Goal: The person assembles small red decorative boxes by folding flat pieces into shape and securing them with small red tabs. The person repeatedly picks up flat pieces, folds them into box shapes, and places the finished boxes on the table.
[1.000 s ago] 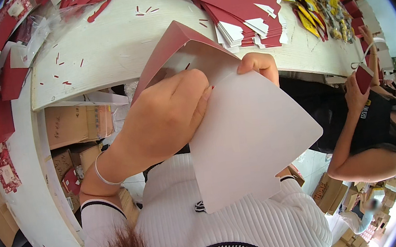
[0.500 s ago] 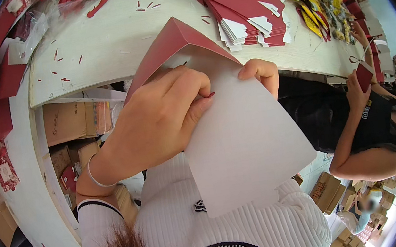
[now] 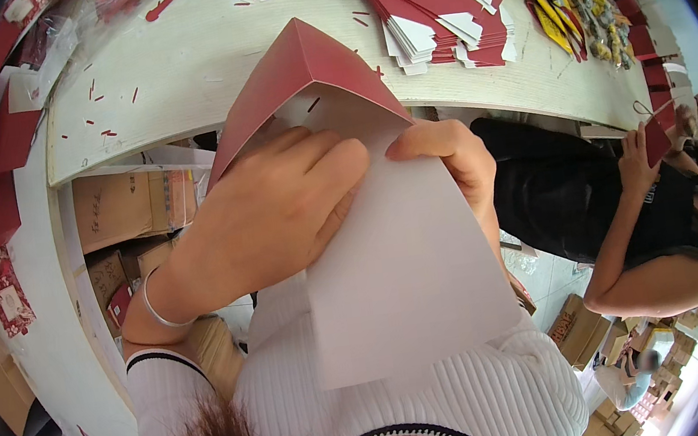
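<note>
Between my hands is a folded sheet of card (image 3: 408, 280), white inside and dark red outside, creased to a peak pointing at the table. A narrow dark slit (image 3: 314, 104) shows in its white face near the peak. My left hand (image 3: 278, 200) lies over the card's left part with its fingers curled in against the white side. Its fingertips are hidden, so what they pinch cannot be seen. My right hand (image 3: 449, 151) grips the card's right edge, thumb on the white face and fingers behind.
A stack of red and white card blanks (image 3: 438, 14) lies on the white table (image 3: 142, 61). Small red paper strips (image 3: 99, 97) are scattered there. Yellow packets (image 3: 544, 6) sit far right. Beside me a person in black (image 3: 596, 198) holds a small red item. Cardboard boxes (image 3: 116, 210) fill the shelf below.
My left fingers have turned inward, hiding the small red tip seen at the thumb before. My right hand has slid a little left, and the slit in the card shows more clearly.
</note>
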Demonstrator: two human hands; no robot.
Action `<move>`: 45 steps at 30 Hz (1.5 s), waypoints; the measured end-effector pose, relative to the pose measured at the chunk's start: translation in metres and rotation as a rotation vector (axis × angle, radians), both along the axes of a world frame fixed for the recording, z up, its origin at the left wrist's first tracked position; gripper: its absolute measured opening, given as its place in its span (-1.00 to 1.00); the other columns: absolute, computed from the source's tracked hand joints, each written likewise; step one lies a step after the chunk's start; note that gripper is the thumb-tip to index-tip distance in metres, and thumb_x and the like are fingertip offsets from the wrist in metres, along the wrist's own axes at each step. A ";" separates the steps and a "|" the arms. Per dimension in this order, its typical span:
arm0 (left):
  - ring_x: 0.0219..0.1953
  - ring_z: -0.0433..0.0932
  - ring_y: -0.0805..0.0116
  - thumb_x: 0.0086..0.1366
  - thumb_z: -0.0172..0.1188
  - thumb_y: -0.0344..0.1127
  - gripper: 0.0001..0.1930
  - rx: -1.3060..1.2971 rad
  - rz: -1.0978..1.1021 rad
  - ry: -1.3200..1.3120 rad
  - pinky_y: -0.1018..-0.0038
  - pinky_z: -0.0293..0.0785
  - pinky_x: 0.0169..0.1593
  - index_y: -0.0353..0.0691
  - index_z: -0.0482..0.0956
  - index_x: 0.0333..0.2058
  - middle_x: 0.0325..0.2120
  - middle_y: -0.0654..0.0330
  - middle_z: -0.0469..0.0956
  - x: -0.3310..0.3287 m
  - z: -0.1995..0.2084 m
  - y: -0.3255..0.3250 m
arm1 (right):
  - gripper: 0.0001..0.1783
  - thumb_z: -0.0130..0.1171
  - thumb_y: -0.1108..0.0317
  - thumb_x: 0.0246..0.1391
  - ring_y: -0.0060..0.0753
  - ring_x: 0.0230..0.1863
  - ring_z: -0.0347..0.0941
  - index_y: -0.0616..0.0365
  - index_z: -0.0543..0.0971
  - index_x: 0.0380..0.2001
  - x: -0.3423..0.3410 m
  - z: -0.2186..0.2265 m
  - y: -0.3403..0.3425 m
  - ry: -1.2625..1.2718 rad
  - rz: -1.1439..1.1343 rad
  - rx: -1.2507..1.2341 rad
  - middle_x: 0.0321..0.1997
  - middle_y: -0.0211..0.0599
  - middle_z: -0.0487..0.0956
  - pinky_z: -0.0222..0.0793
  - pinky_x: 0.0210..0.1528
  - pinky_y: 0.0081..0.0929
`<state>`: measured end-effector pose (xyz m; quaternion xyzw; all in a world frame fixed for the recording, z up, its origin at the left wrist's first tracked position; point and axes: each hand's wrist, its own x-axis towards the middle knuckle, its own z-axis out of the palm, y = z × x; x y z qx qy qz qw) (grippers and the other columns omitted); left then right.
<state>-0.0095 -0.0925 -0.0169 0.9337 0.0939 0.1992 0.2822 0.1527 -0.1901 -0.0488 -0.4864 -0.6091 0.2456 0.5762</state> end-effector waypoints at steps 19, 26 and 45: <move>-0.56 0.37 0.09 0.16 0.01 -0.43 -0.93 -0.040 0.068 -0.004 0.35 0.30 -0.47 -0.30 0.36 -0.46 -0.60 0.07 0.37 -0.001 0.007 0.006 | -0.80 0.12 0.63 -0.12 -0.60 -0.36 0.42 0.32 0.40 -0.35 -0.007 -0.005 0.004 0.344 0.045 0.047 -0.36 -0.30 0.45 0.35 -0.33 -0.67; -0.60 0.37 0.08 0.17 0.00 -0.41 -0.91 -0.023 0.102 -0.015 0.35 0.29 -0.52 -0.29 0.38 -0.47 -0.64 0.06 0.36 -0.003 0.003 0.003 | -0.79 0.12 0.65 -0.13 -0.59 -0.37 0.42 0.32 0.40 -0.34 -0.007 -0.011 0.004 0.264 0.032 0.051 -0.36 -0.28 0.45 0.36 -0.33 -0.67; -0.65 0.37 0.16 0.15 0.05 -0.44 -0.91 -0.077 0.232 -0.063 0.43 0.27 -0.56 -0.33 0.39 -0.50 -0.68 0.09 0.36 -0.003 0.007 0.004 | -0.72 0.17 0.54 -0.10 -0.62 -0.36 0.42 0.31 0.34 -0.29 -0.007 -0.011 0.007 0.472 0.099 0.041 -0.32 -0.29 0.44 0.33 -0.31 -0.70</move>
